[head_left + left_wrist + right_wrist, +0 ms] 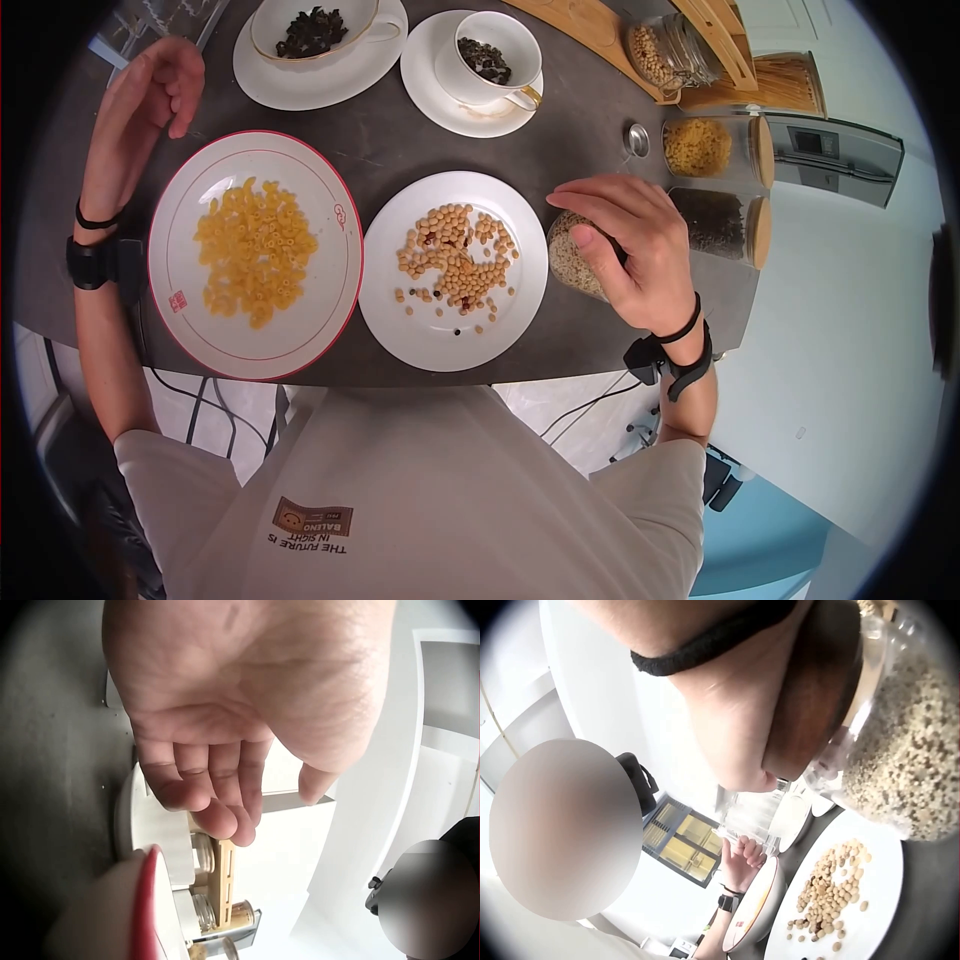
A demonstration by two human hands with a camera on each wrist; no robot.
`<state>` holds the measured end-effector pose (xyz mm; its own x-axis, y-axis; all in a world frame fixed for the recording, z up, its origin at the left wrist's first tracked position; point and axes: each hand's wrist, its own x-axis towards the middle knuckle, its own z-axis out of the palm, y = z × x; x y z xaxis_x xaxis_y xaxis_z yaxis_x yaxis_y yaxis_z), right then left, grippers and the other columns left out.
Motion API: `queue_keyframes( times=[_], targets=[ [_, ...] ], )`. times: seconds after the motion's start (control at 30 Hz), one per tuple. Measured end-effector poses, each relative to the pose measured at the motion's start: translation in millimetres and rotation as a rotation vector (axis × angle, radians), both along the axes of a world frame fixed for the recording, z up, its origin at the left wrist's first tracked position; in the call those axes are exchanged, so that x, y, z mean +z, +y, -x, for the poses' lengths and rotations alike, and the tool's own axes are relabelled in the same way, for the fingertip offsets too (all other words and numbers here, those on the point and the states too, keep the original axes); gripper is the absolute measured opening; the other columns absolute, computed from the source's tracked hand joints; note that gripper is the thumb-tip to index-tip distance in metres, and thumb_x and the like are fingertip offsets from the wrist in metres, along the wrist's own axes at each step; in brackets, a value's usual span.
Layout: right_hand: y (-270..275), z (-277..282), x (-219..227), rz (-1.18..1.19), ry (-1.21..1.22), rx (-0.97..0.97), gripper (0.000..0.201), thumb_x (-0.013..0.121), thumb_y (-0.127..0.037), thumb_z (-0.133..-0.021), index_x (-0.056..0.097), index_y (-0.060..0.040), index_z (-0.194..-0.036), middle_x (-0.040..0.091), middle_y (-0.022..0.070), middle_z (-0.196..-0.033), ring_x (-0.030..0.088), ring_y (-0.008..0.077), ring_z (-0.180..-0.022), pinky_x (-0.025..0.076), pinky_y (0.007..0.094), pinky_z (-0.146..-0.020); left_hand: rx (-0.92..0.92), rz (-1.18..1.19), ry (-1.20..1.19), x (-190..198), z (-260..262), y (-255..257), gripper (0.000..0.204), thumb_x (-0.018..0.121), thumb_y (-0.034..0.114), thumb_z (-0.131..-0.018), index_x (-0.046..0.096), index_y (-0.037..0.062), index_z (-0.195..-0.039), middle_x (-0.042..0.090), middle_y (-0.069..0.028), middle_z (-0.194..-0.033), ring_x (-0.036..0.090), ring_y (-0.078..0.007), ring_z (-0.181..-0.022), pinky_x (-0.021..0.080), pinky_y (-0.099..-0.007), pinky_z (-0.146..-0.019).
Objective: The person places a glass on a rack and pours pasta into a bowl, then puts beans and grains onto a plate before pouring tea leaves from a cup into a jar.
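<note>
My right hand (640,250) is at the top of a glass jar of speckled pale grains (577,262), with thumb and fingers curved round its upper part. In the right wrist view the jar (907,757) appears tilted, and a shadowed brown part is at the hand's palm side. Left of the jar lies a white plate (385,325) with beige beans (468,270) and a few dark ones. My left hand (150,100) holds nothing, its fingers loosely bent, beyond a red-rimmed dish (330,290) of yellow macaroni (255,250). The palm (247,682) shows in the left wrist view.
Two white cups, the left one (350,45) and the right one (470,90), stand on saucers with dark dried leaves inside. At the right are a pasta jar (697,147), a dark-filled jar (710,220), a small metal cup (636,138) and a wooden rack (590,35).
</note>
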<state>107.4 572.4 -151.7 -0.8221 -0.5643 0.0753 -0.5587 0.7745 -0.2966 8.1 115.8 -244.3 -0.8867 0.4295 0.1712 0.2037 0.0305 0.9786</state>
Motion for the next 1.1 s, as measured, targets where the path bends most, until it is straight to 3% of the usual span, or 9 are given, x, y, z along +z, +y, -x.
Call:
queue_keyframes(
  times=[0.17,0.3,0.53,0.67,0.7,0.8,0.83,0.93,1.1],
  targets=[
    [-1.0,-0.9,3.4,-0.053,-0.005,0.029,0.026,0.064,-0.023,-0.091,0.075,-0.0053,-0.106,0.073,0.0105,-0.108,0.066,0.0308,-0.098,0.049,0.0399,-0.086,0.030,0.030,-0.055,3.6,-1.7,0.8,0.060,0.037,0.057,-0.105,0.059,0.0020,-0.111,0.050,-0.0008,-0.076,0.040,-0.0085,-0.067,0.030,-0.0238,-0.065],
    [-1.0,-2.1,5.7,-0.066,-0.026,0.021,0.027,0.064,-0.021,-0.091,0.074,-0.0040,-0.109,0.072,0.0122,-0.112,0.066,0.0325,-0.099,0.049,0.0398,-0.087,0.003,-0.035,-0.008,2.8,-2.5,3.1,0.051,0.038,0.048,-0.108,0.061,0.0024,-0.112,0.051,0.0009,-0.077,0.043,-0.0074,-0.067,0.035,-0.0234,-0.062],
    [10.3,-18.3,3.9,0.344,0.086,-0.235,0.022,0.068,-0.012,-0.092,0.073,-0.0009,-0.110,0.071,0.0143,-0.107,0.068,0.0280,-0.101,0.050,0.0357,-0.094,0.003,-0.064,-0.038,5.8,-2.8,5.4,0.053,0.042,0.051,-0.106,0.060,0.0020,-0.111,0.052,-0.0001,-0.079,0.044,-0.0082,-0.068,0.035,-0.0238,-0.063],
    [49.1,-29.5,-17.9,0.586,0.190,-0.253,0.056,0.065,-0.039,-0.097,0.058,0.0042,-0.133,0.059,0.0185,-0.134,0.056,0.0299,-0.126,0.044,0.0421,-0.105,-0.018,-0.102,-0.022,4.7,-1.9,6.1,0.049,0.040,0.046,-0.109,0.064,0.0032,-0.110,0.053,0.0011,-0.075,0.046,-0.0076,-0.066,0.037,-0.0232,-0.064],
    [60.0,-33.6,-26.0,0.626,0.133,-0.294,0.095,0.068,-0.065,-0.088,0.040,0.0027,-0.149,0.048,0.0196,-0.146,0.048,0.0312,-0.135,0.040,0.0461,-0.110,-0.015,-0.102,-0.020,4.9,-2.1,6.5,0.049,0.039,0.046,-0.109,0.064,0.0035,-0.110,0.053,0.0012,-0.074,0.046,-0.0075,-0.066,0.038,-0.0232,-0.063],
    [60.1,-49.5,-42.9,0.793,0.053,-0.417,0.129,0.073,-0.083,-0.069,0.027,0.0002,-0.156,0.046,0.0199,-0.148,0.047,0.0319,-0.137,0.040,0.0488,-0.111,-0.010,-0.095,-0.014,3.6,-2.4,7.3,0.049,0.039,0.047,-0.109,0.064,0.0041,-0.109,0.053,0.0015,-0.073,0.046,-0.0073,-0.065,0.037,-0.0233,-0.062],
    [60.5,-55.0,-49.6,0.854,-0.019,-0.475,0.151,0.080,-0.084,-0.052,0.016,-0.0007,-0.160,0.045,0.0196,-0.149,0.047,0.0315,-0.137,0.040,0.0467,-0.112,-0.011,-0.089,-0.008,3.4,-1.7,6.9,0.049,0.039,0.047,-0.109,0.064,0.0042,-0.109,0.053,0.0016,-0.073,0.046,-0.0073,-0.065,0.037,-0.0233,-0.062],
    [62.6,-75.1,-64.8,0.747,-0.081,-0.500,0.131,0.095,-0.062,-0.056,0.032,0.0007,-0.153,0.054,0.0170,-0.141,0.056,0.0277,-0.127,0.045,0.0421,-0.107,-0.007,-0.088,-0.004,2.1,-2.0,7.3,0.049,0.039,0.047,-0.109,0.064,0.0045,-0.109,0.053,0.0017,-0.073,0.046,-0.0071,-0.065,0.037,-0.0232,-0.061],
    [78.1,-95.6,-81.3,0.577,-0.277,-0.670,0.087,0.100,-0.028,-0.061,0.054,0.0011,-0.129,0.066,0.0115,-0.121,0.065,0.0225,-0.108,0.053,0.0367,-0.096,-0.028,-0.075,-0.044,2.0,0.7,3.4,0.051,0.043,0.051,-0.106,0.061,0.0030,-0.110,0.054,0.0006,-0.080,0.045,-0.0077,-0.067,0.037,-0.0235,-0.062]
  ],
)
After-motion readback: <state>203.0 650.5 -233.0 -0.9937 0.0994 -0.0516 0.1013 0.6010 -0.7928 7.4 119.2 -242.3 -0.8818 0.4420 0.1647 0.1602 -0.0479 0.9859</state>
